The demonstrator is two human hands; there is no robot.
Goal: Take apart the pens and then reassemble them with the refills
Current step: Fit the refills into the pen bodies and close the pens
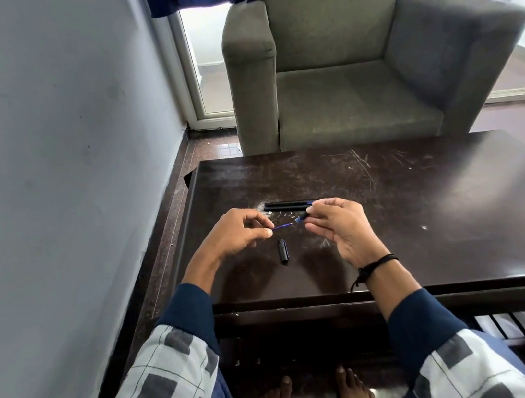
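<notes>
Left grip [239,233] pinches the blue refill [284,226], right grip [341,231] clamps the barrel [304,216] just beyond the loose cap [282,249]; best keep both coaxial, sliding straight without bending.

Two black pens [289,204] lie side by side, left of the table's [426,208] middle. One blue refill [284,226]. One pen barrel [303,217] (only its end shows). One loose black piece [282,250] nearer the front edge. One armchair [339,85].

No text, label, brand or number is legible on the pens, table or anything else.
</notes>
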